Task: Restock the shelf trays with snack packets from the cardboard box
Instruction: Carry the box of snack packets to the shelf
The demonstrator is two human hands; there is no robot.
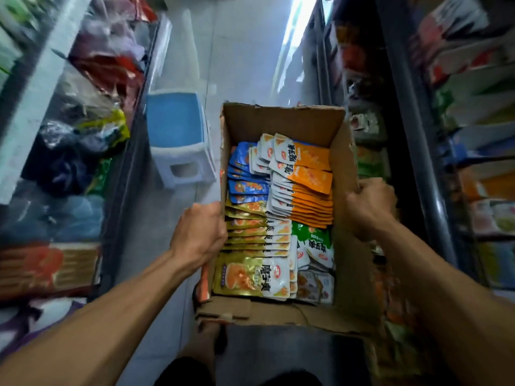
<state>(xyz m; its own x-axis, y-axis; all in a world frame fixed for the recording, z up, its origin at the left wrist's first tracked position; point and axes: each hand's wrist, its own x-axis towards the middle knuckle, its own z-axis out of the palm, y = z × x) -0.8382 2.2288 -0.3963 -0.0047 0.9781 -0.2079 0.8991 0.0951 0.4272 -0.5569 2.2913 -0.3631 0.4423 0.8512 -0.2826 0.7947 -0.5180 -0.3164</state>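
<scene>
Light: daylight glare on floor [295, 32] at top centre — highlights blown out | Shelves [473, 107]: dim, motion-blurred on both sides | Centre: cardboard box [281, 121] evenly lit, sharpest | Edges: wide-angle bending observed — corners darkened

Both bare forearms reach forward and down, elbows spread wide. Left hand [198, 232] curls its fingers over the left wall of the cardboard box [281, 121], knuckles up. Right hand [369, 206] is fisted tight on the box's right wall, thumb side up.
</scene>
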